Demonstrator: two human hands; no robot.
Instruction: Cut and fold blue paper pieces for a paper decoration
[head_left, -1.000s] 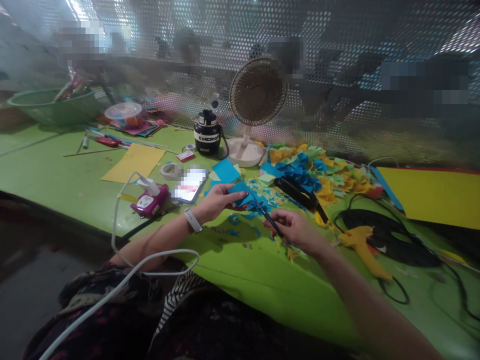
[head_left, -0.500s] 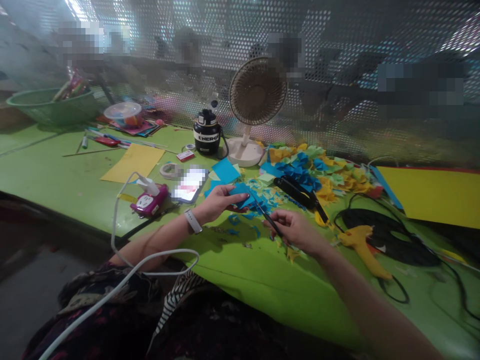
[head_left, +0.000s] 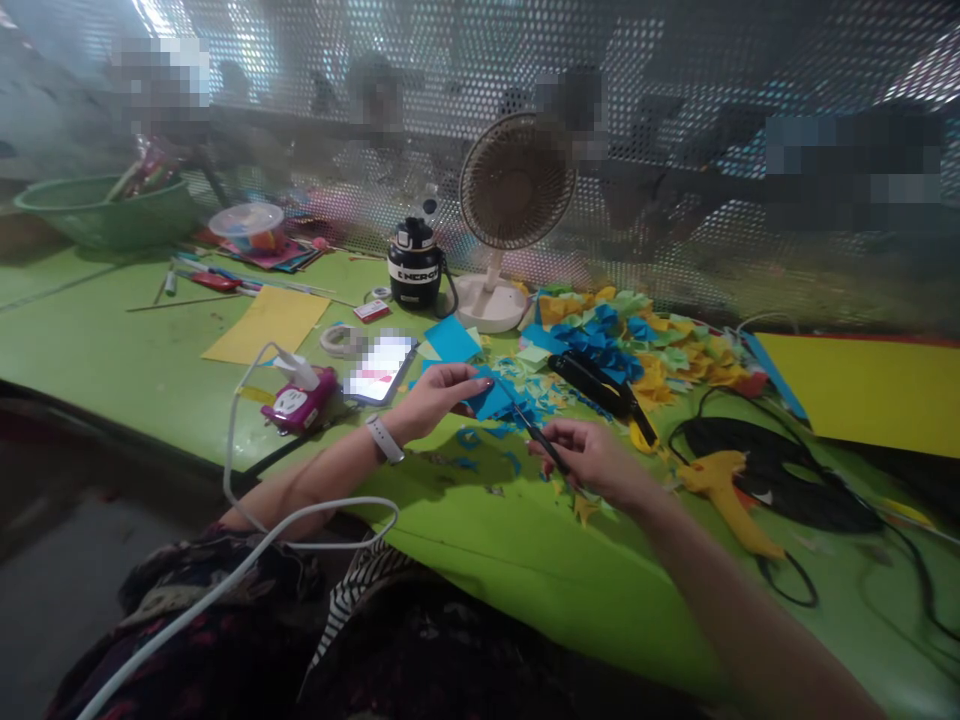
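Cluttered green table (head_left: 135,350), perforated screen (head_left: 712,60)

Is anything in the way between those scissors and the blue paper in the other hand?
Nothing visible. The scissors in the right hand point straight at the blue paper pinched by the left hand, tips at its edge. Paper scraps lie below on the table.

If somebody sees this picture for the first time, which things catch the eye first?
At the centre, the left hand pinches a blue paper piece and the right hand points dark scissors at it. Behind them lies a bright heap of blue, yellow and green cutouts, beside a small fan.
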